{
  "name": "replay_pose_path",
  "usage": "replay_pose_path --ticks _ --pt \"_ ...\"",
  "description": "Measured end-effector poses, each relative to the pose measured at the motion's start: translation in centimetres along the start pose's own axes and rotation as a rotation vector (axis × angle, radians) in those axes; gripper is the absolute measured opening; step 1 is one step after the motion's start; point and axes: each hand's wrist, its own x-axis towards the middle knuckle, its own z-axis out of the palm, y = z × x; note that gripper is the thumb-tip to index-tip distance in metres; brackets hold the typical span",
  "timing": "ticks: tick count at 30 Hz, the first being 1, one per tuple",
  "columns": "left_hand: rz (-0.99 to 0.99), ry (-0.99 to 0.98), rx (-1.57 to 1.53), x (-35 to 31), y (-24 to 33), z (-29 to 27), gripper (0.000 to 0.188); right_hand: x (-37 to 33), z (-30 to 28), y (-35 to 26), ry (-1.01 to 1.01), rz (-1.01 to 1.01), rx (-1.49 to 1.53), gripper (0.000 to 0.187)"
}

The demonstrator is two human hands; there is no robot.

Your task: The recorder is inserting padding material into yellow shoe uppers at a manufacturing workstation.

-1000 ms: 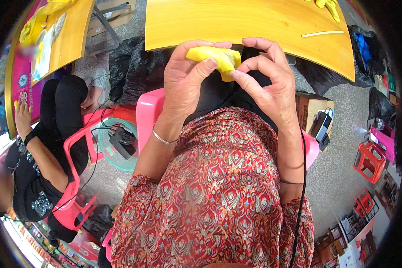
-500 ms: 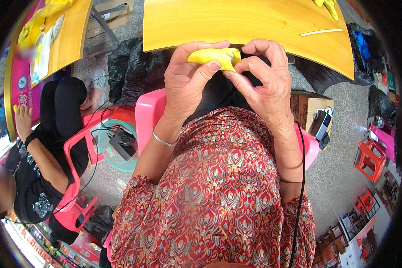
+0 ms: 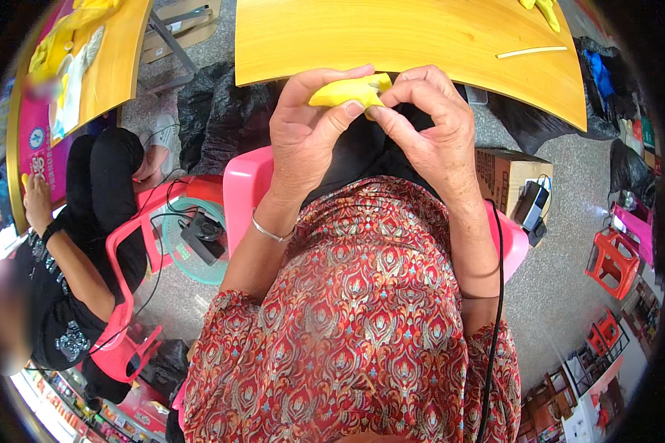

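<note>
A small yellow fabric piece (image 3: 340, 93), rounded at its left end and with a gap at its right end, is held up just off the table's near edge. My left hand (image 3: 303, 129) grips its body, thumb below and fingers behind. At the other end, my right hand (image 3: 437, 122) pinches the edge beside the gap between thumb and forefinger. Something greyish shows in the gap, too small to name.
On the wooden table (image 3: 391, 37) lie a thin pale strip (image 3: 532, 52) and a yellow soft piece (image 3: 545, 13). Black bags sit beneath it, with a cardboard box (image 3: 506, 177) at right. A person (image 3: 74, 266) sits at left near a teal basket (image 3: 188, 258).
My right fingers have closed in on the gap, which looks narrower, and the right hand has shifted slightly left. The left hand keeps its grip.
</note>
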Motion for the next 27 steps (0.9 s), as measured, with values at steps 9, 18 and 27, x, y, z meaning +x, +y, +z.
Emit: replay_pose_path --ticks 9,18,27 --pt "-0.081 0.021 -0.001 -0.3 -0.1 0.2 0.029 -0.6 -0.3 -0.5 -0.04 -0.011 -0.062 0.014" --pt "-0.031 -0.041 0.118 -0.4 0.0 0.1 0.031 -0.6 -0.7 -0.4 -0.139 0.277 0.22 0.017" --pt "0.005 -0.053 0.287 -0.4 0.1 0.4 0.031 -1.3 -0.4 0.7 -0.092 0.464 0.693 0.021"
